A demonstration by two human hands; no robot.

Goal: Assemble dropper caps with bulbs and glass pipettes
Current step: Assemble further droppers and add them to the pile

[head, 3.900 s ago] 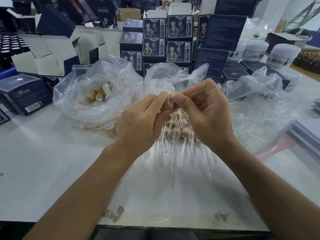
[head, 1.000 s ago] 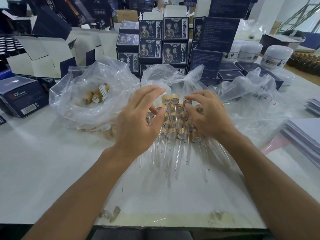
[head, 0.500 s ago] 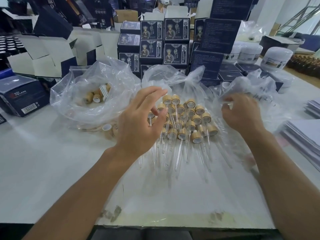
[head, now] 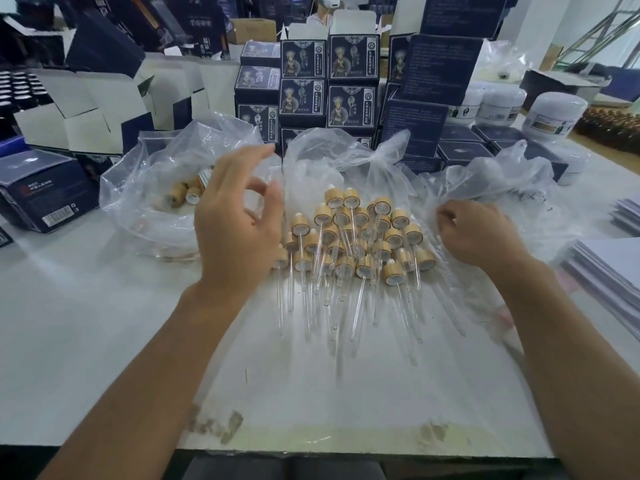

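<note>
A pile of assembled droppers [head: 356,237], bamboo-coloured caps with glass pipettes pointing toward me, lies on the white table [head: 104,341] between my hands. My left hand [head: 239,230] hovers at the pile's left edge with fingers spread and relaxed, holding nothing. Behind it, loose bamboo caps [head: 180,197] sit in a clear plastic bag [head: 145,168]. My right hand [head: 478,233] rests knuckles-up on the crumpled clear bag [head: 502,181] to the right of the pile. Its fingers curl down into the plastic, hiding whatever they hold.
A third clear bag [head: 329,157] stands behind the pile. Stacked dark-blue printed boxes [head: 349,81] and open cartons [head: 86,109] line the back. White jars [head: 554,116] stand back right, a paper stack [head: 616,271] lies at the right edge, and a dark box [head: 41,192] sits left.
The dropper worked on earlier has joined the pile. My right hand moved off the pile into the right bag and curled its fingers. My left hand lifted and drifted left.
</note>
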